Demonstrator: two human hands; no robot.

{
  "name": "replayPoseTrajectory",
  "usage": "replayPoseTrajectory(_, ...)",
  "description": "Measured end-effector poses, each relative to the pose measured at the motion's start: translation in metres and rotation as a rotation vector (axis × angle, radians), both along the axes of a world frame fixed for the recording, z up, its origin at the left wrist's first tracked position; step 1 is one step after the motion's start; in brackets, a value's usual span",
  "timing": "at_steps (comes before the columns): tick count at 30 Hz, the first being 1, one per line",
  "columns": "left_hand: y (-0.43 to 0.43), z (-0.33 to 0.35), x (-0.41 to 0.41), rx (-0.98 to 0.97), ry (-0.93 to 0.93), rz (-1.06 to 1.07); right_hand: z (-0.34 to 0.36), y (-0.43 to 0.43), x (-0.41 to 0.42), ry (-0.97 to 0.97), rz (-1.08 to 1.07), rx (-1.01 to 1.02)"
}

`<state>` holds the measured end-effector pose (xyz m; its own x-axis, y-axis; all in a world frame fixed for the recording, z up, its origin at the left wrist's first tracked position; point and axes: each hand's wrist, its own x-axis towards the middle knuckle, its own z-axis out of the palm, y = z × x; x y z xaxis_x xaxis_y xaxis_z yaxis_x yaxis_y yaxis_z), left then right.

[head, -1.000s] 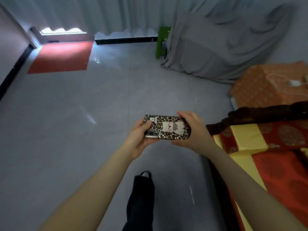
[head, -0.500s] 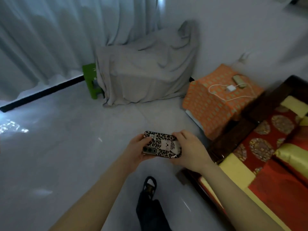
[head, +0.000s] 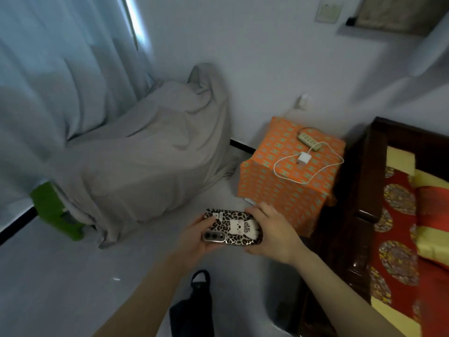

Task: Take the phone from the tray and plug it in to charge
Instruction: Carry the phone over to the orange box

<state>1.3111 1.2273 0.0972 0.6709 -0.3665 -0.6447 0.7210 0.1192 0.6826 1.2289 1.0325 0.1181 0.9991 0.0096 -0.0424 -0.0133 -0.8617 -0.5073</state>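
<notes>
Hands meet at chest height, forearms reaching forward: the left hand [head: 194,237] clasps the camera end of the phone [head: 232,227], the right hand [head: 274,232] wraps its other end, back side up. Beyond the grip and to its right, the white charger [head: 303,158] and cable lie on the orange-covered stand [head: 286,190], nearer now than half a second ago.

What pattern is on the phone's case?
Leopard print on the phone case, with a white cartoon figure; head view.
</notes>
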Motion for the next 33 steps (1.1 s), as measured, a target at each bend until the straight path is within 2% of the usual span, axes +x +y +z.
replayPoseTrajectory(4, -0.059, 0.002, 0.096, -0.046, -0.010, -0.235, -0.001, -0.042, 0.062, 0.044, -0.230, 0.042)
replayPoseTrajectory(9, -0.131, 0.006, 0.167, -0.042, 0.007, -0.451, 0.002, -0.090, 0.103, 0.095, -0.398, 0.007)
replayPoseTrajectory(14, -0.224, -0.008, 0.218, -0.047, 0.046, -0.632, -0.006, -0.159, 0.129, 0.063, -0.536, 0.003)
replayPoseTrajectory(25, -0.402, -0.063, 0.329, 0.025, 0.129, -0.611, -0.050, -0.332, 0.241, 0.114, -0.599, 0.039)
replayPoseTrajectory(33, -0.468, -0.123, 0.384, 0.009, 0.225, -0.588, -0.106, -0.390, 0.299, 0.128, -0.693, 0.077)
